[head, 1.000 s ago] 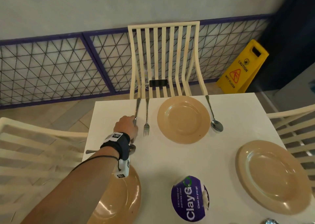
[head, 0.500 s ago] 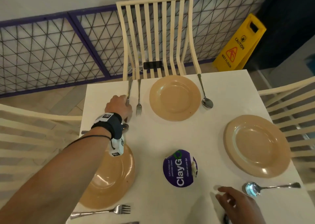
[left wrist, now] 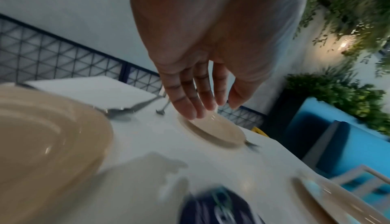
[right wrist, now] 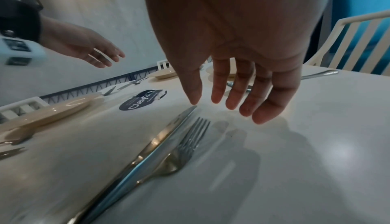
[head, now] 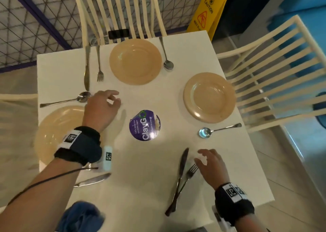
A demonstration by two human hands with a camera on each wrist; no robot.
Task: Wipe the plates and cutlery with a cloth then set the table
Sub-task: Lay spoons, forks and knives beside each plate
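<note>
Three tan plates sit on the white table (head: 134,161): a far plate (head: 135,61), a right plate (head: 209,97) and a left plate (head: 58,131). A knife (head: 87,69) and fork (head: 99,67) lie left of the far plate, a spoon (head: 166,55) on its right. My left hand (head: 104,106) hovers open and empty near another spoon (head: 70,100). My right hand (head: 210,164) hangs open just right of a crossed knife (head: 181,170) and fork (head: 189,176), fingertips (right wrist: 232,105) above the tabletop. A blue cloth (head: 82,216) lies at the near edge.
A round purple sticker (head: 144,125) marks the table's middle. A spoon (head: 217,130) lies below the right plate, and a knife (head: 93,179) lies near the left plate. Cream slatted chairs stand at the far side (head: 116,11) and right (head: 275,80). A yellow caution sign (head: 208,9) stands beyond.
My left hand has let go of the far-left knife and drawn back toward the table's middle. My right hand has come forward over the near knife and fork.
</note>
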